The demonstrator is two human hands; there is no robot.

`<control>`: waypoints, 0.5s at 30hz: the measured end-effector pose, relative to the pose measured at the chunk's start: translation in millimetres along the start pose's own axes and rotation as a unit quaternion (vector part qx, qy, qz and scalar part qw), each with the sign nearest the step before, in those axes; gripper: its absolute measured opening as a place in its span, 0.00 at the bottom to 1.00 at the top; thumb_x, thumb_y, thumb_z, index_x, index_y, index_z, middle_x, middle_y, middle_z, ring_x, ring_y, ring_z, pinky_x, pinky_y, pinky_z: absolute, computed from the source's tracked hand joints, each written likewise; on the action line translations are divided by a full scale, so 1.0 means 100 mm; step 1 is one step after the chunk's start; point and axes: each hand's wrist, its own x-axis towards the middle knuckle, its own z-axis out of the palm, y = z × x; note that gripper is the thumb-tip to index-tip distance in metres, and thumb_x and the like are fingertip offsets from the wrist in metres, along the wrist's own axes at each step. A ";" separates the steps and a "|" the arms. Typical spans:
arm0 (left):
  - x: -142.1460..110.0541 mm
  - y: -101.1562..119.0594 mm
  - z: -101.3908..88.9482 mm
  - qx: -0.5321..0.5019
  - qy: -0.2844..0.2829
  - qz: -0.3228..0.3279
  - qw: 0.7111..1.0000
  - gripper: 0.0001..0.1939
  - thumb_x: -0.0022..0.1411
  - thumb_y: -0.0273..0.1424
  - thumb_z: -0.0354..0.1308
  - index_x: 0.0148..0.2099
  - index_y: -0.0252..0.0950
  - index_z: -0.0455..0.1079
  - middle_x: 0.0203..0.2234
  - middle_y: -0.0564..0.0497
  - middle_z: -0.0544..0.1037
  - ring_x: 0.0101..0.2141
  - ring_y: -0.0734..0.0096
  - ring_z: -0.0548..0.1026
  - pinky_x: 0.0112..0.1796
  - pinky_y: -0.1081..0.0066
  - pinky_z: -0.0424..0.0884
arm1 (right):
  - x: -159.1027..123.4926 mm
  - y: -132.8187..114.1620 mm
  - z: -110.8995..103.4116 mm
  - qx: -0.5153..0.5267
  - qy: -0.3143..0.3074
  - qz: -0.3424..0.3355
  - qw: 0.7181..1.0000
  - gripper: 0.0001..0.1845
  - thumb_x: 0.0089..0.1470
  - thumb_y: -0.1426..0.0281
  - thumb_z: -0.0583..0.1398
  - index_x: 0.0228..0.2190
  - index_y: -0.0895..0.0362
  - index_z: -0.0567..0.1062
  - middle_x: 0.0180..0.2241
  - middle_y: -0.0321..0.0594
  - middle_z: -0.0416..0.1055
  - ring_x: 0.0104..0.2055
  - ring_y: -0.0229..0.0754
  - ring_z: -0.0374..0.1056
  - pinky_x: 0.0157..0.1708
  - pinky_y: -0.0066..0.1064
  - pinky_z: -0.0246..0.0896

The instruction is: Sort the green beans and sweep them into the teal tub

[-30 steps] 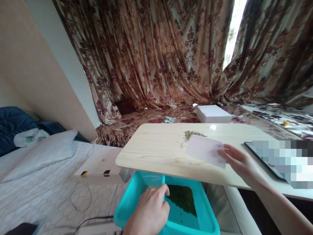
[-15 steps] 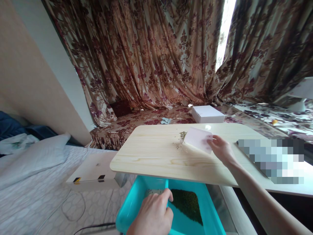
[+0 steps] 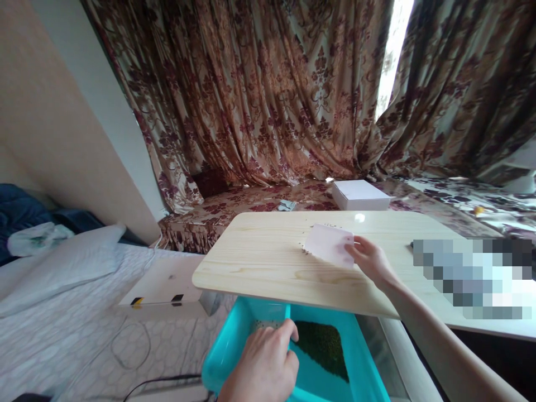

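My right hand [image 3: 368, 258] pinches the right edge of a translucent whitish plastic sheet [image 3: 329, 244], which lies low over the wooden tabletop [image 3: 251, 251]. Small dark seeds [image 3: 305, 251] are scattered along the sheet's left and far edges; whatever is beneath it is hidden. Below the table's near edge, my left hand [image 3: 263, 360] is closed on the divider of a turquoise bin [image 3: 218, 365], fingers curled over it. A heap of small green beans [image 3: 322, 346] fills part of the bin's right compartment. Some pale and dark bits [image 3: 268, 324] lie in the left one, partly hidden by the hand.
A blurred-out object [image 3: 469, 276] lies on the table's right side. Beyond the table are a white box [image 3: 360, 195] and a crumpled cloth [image 3: 287, 205]. To the left, a white carton [image 3: 163, 282] rests on the bed [image 3: 84, 296], with a cable near it.
My right hand has slid the sheet a little left and nearer; the greenish heap that showed beside it is no longer visible. My left hand stays at the divider. The view has shifted slightly.
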 end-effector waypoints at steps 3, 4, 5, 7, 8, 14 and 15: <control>-0.01 -0.02 0.00 0.000 0.001 0.001 1.000 0.21 0.61 0.27 0.45 0.53 0.44 0.69 0.44 0.49 0.79 0.50 0.59 0.73 0.52 0.65 0.65 | -0.04 -0.04 -0.01 -0.005 -0.022 0.003 1.000 0.20 0.43 0.52 0.68 0.32 0.53 0.76 0.28 0.42 0.83 0.31 0.49 0.80 0.29 0.36 0.76; 0.00 -0.02 0.01 -0.002 0.003 0.002 1.000 0.21 0.61 0.27 0.45 0.53 0.44 0.69 0.44 0.49 0.79 0.50 0.59 0.73 0.52 0.65 0.65 | -0.05 -0.05 -0.01 -0.006 -0.029 0.004 1.000 0.20 0.42 0.52 0.68 0.32 0.53 0.77 0.28 0.42 0.82 0.32 0.50 0.80 0.29 0.36 0.76; 0.00 -0.03 0.01 -0.004 0.004 0.003 1.000 0.21 0.61 0.27 0.45 0.53 0.44 0.69 0.44 0.49 0.79 0.50 0.59 0.73 0.52 0.65 0.64 | -0.06 -0.05 -0.02 -0.007 -0.034 0.005 0.999 0.21 0.42 0.51 0.68 0.32 0.53 0.77 0.28 0.43 0.82 0.32 0.50 0.80 0.29 0.37 0.76; 0.01 -0.03 0.01 -0.007 0.008 0.005 1.000 0.20 0.61 0.27 0.45 0.53 0.44 0.69 0.45 0.49 0.79 0.50 0.59 0.73 0.52 0.65 0.64 | -0.07 -0.06 -0.03 -0.006 -0.037 0.007 0.999 0.22 0.42 0.50 0.68 0.33 0.53 0.76 0.28 0.43 0.82 0.33 0.51 0.80 0.30 0.37 0.76; 0.01 -0.04 0.00 -0.007 0.009 0.007 1.000 0.20 0.61 0.27 0.45 0.53 0.44 0.69 0.45 0.49 0.79 0.50 0.58 0.73 0.52 0.64 0.65 | -0.07 -0.07 -0.03 -0.005 -0.036 0.008 0.999 0.23 0.41 0.50 0.68 0.33 0.53 0.76 0.29 0.43 0.82 0.33 0.51 0.80 0.31 0.38 0.76; 0.00 -0.02 -0.02 -0.001 0.009 0.010 1.000 0.20 0.62 0.27 0.45 0.53 0.43 0.69 0.44 0.48 0.79 0.49 0.58 0.74 0.51 0.65 0.65 | -0.11 -0.09 0.00 0.000 -0.036 0.012 0.999 0.24 0.41 0.49 0.68 0.33 0.53 0.76 0.30 0.44 0.83 0.33 0.50 0.80 0.34 0.39 0.77; 0.00 -0.01 -0.03 -0.001 0.009 0.009 1.000 0.20 0.62 0.28 0.45 0.53 0.43 0.69 0.45 0.48 0.79 0.50 0.58 0.74 0.51 0.65 0.65 | -0.12 -0.10 0.00 -0.001 -0.041 0.013 0.999 0.23 0.41 0.49 0.69 0.33 0.53 0.76 0.30 0.44 0.83 0.33 0.50 0.80 0.35 0.39 0.77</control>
